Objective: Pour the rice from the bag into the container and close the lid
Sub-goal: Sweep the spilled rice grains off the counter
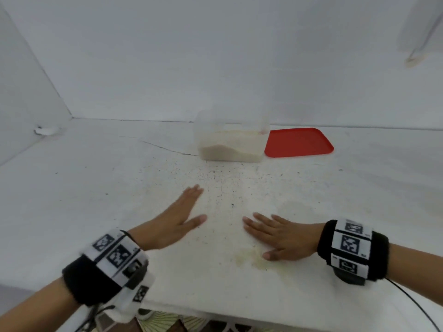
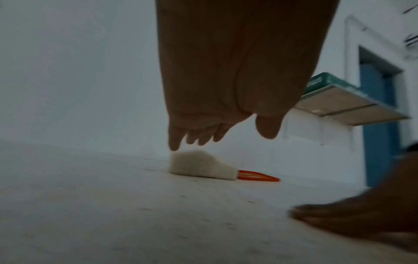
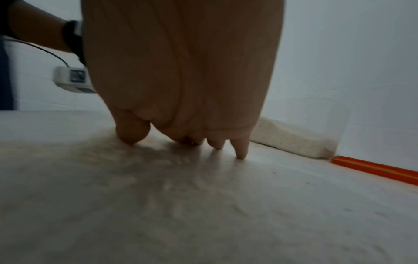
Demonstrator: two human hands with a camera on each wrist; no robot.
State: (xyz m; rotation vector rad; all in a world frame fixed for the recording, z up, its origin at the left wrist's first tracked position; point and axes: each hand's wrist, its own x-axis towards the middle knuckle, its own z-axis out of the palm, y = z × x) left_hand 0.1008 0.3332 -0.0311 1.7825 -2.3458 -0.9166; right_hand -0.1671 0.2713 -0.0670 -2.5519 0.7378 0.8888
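A translucent container (image 1: 230,137) holding white rice stands at the back middle of the white table (image 1: 96,188). Its top is hard to make out. A red lid (image 1: 298,142) lies flat beside it on the right, touching its side. No bag shows in any view. My left hand (image 1: 184,209) is flat, fingers straight, just over the table in front of the container, holding nothing. My right hand (image 1: 275,236) lies spread on the table, its fingertips (image 3: 241,155) touching the surface. The left wrist view shows the container (image 2: 199,167) and lid (image 2: 257,176) beyond my left hand (image 2: 226,89).
White walls close in the table at the back and left. A small white object (image 1: 46,131) lies in the back left corner. A yellowish stain (image 1: 251,257) marks the table by my right thumb. The table's front edge runs just behind my wrists.
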